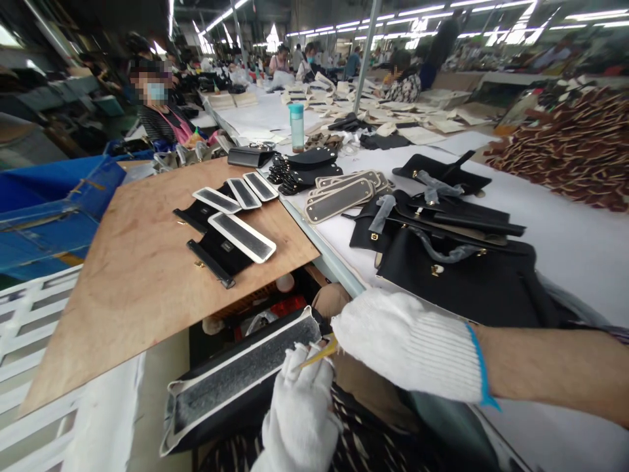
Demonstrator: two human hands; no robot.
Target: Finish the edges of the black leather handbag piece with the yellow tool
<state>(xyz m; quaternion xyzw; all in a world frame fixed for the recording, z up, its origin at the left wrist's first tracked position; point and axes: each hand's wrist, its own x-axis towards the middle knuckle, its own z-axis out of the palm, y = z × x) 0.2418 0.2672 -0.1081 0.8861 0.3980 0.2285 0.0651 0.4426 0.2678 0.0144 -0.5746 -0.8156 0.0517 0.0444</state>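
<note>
Currently both hands are gloved, bottom centre of frame. My left hand (299, 419) is clenched around the near end of a long black panel with a pale border (240, 377), which slants from lower left up toward centre. My right hand (405, 344) grips a thin yellow-handled tool (322, 353) whose tip touches the panel's upper end. Upper left of centre, a plywood board (142, 275) carries four similar bordered panels (240, 236) laid on black leather pieces. Right of centre, black bag parts (457, 262) are stacked on the white table (565, 229). A teal bottle (297, 127) stands upright, upper centre.
</note>
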